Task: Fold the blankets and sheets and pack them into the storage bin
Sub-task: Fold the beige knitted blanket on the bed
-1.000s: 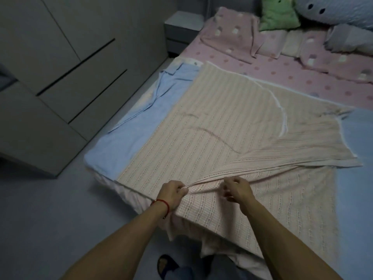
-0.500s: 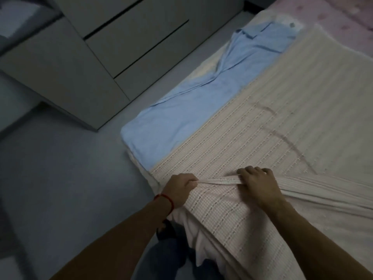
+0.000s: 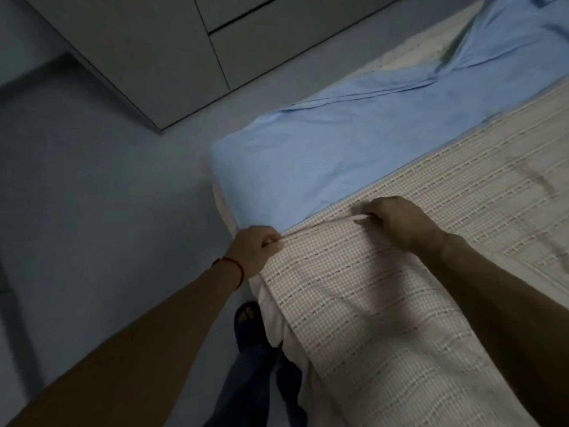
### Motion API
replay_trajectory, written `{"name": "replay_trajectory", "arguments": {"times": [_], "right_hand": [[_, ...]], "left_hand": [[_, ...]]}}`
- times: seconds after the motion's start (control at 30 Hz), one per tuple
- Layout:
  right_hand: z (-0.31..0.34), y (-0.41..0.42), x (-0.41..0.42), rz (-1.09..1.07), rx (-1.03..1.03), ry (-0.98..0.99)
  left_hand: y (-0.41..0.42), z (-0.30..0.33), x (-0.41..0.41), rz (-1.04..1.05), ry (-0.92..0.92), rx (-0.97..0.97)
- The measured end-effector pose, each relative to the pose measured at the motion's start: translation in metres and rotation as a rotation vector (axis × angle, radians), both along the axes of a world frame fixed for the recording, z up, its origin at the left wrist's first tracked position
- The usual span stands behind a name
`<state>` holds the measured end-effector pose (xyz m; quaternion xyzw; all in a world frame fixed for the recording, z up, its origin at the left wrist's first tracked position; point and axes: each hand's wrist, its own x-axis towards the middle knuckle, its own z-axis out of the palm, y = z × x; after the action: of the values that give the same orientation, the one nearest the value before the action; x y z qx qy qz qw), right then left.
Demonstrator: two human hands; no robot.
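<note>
Presently: folding step, beige waffle-weave blanket (image 3: 385,303) spread on bed over blue sheet (image 3: 323,155). Left hand (image 3: 255,251) pinches folded corner; right hand (image 3: 397,220) grips same edge. Next, probably: align edges, smooth flat. Storage bin unseen.

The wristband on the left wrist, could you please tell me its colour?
The wristband is red, a thin cord, seen in the head view.
</note>
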<state>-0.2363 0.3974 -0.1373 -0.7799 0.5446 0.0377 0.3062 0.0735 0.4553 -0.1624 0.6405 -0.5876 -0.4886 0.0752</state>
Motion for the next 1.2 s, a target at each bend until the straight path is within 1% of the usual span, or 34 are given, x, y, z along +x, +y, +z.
{"name": "replay_trajectory", "arguments": {"times": [0.1,0.17,0.23,0.3,0.4,0.43,0.57,0.67,0.77,0.8,0.87,0.9,0.93,0.97,1.0,1.03,1.07,1.1,1.13,1.2], "right_hand": [[-0.040,-0.005,0.016,-0.081,0.080,-0.004],[-0.047,-0.009,0.016,-0.092,0.099,0.018],[-0.037,-0.017,0.009,-0.060,0.130,-0.051],[-0.018,-0.029,0.001,-0.039,0.097,-0.117],[-0.003,-0.041,-0.003,-0.041,0.052,-0.132],[-0.003,-0.044,-0.002,-0.024,0.041,-0.108],[-0.014,-0.054,0.007,-0.040,-0.009,-0.092],[-0.030,-0.048,0.014,-0.052,-0.046,-0.073],[-0.046,-0.031,0.024,-0.096,-0.044,0.006],[-0.049,-0.025,0.030,-0.126,-0.091,0.062],[-0.045,-0.001,0.041,-0.198,-0.303,0.189],[-0.038,0.017,0.047,-0.246,-0.425,0.200],[-0.029,0.040,0.048,-0.293,-0.516,0.162],[-0.023,0.068,0.055,-0.308,-0.545,0.098],[-0.019,0.101,0.056,-0.339,-0.525,0.062],[-0.016,0.133,0.056,-0.382,-0.457,0.063],[-0.018,0.162,0.054,-0.438,-0.379,0.095],[-0.023,0.186,0.045,-0.503,-0.306,0.144],[-0.033,0.204,0.040,-0.538,-0.238,0.186],[-0.048,0.232,0.016,-0.575,-0.162,0.254]], "left_hand": [[0.012,-0.016,0.010,0.061,0.035,0.060],[0.018,-0.019,0.013,0.073,0.060,0.054],[0.020,-0.019,0.016,0.164,0.061,0.023],[0.017,-0.015,0.016,0.242,0.093,0.003],[0.012,-0.015,0.015,0.286,0.158,0.004],[0.011,-0.016,0.013,0.300,0.160,0.001],[0.012,-0.022,0.012,0.370,0.116,-0.073],[0.018,-0.023,0.015,0.351,0.068,-0.120],[0.024,-0.026,0.012,0.335,0.026,-0.116],[0.025,-0.026,0.010,0.315,-0.021,-0.133],[0.028,-0.021,0.005,0.231,-0.145,-0.223],[0.032,-0.017,0.001,0.172,-0.235,-0.322],[0.038,-0.013,-0.009,0.091,-0.346,-0.451],[0.047,-0.008,-0.017,0.002,-0.446,-0.573],[0.053,-0.002,-0.032,-0.119,-0.478,-0.679],[0.060,0.000,-0.048,-0.270,-0.443,-0.733],[0.067,-0.001,-0.062,-0.415,-0.399,-0.734],[0.070,-0.007,-0.078,-0.536,-0.392,-0.683],[0.072,-0.016,-0.082,-0.611,-0.458,-0.613],[0.068,-0.034,-0.086,-0.697,-0.574,-0.493]]}}
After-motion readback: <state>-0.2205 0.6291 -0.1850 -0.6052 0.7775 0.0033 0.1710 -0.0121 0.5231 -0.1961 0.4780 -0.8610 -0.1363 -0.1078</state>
